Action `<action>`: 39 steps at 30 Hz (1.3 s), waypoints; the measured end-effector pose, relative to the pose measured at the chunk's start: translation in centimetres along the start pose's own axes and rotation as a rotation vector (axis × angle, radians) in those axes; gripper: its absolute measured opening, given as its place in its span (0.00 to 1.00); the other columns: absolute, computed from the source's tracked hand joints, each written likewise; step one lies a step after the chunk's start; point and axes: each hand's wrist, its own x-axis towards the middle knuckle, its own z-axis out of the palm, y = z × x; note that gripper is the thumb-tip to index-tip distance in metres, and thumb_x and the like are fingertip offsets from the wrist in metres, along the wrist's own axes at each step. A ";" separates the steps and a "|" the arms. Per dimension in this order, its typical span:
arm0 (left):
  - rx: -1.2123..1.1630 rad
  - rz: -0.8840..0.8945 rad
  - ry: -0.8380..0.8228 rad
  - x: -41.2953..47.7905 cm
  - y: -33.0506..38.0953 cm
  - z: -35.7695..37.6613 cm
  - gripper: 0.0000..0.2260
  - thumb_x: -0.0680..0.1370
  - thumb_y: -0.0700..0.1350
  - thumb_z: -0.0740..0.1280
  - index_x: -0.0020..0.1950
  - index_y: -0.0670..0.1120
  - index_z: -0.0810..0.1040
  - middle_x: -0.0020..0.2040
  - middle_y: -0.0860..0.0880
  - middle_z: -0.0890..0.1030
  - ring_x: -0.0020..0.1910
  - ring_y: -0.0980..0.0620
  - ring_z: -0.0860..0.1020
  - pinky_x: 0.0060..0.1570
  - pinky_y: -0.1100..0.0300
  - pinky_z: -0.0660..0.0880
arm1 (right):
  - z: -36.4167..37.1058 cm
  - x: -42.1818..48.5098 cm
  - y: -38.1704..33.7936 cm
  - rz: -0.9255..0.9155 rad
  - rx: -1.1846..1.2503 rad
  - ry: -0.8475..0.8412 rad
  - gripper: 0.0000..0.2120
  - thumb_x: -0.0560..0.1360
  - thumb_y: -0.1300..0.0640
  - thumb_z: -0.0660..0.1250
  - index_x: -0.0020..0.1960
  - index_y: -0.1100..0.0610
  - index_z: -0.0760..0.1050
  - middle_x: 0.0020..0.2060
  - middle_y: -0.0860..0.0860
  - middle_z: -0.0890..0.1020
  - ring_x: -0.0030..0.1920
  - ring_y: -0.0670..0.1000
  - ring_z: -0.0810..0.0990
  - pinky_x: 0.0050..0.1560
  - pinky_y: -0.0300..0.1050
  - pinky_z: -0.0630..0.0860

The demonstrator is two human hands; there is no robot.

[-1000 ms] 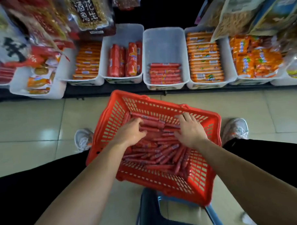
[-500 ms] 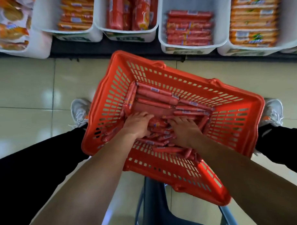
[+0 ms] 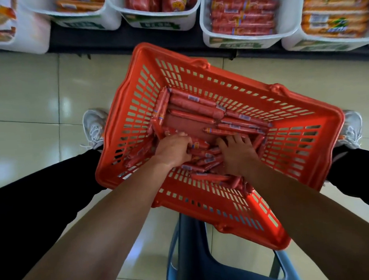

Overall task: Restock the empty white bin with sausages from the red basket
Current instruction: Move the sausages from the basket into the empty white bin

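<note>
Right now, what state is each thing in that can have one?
red basket: resting on a stool, holding loose sausages.
sausages: piled in the basket's bottom, unsorted.
left hand: down in the pile, fingers curled on sausages.
right hand: palm down on the pile, fingers spread.
white bin: partly filled with stacked red sausages.
stool: under the basket.

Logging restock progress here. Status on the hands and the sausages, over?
Left hand and right hand both down in red basket, gathering sausages. None lifted yet. White bin partly stocked. Nothing in the way.
</note>
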 end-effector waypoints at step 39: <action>-0.329 -0.149 -0.039 -1.2 1.2 -2.2 0.21 0.67 0.50 0.75 0.56 0.49 0.71 0.52 0.48 0.79 0.52 0.45 0.79 0.53 0.53 0.76 | -3.4 -2.2 5.1 0.004 0.040 -0.097 0.51 0.66 0.39 0.76 0.77 0.51 0.50 0.73 0.59 0.60 0.61 0.63 0.77 0.57 0.60 0.78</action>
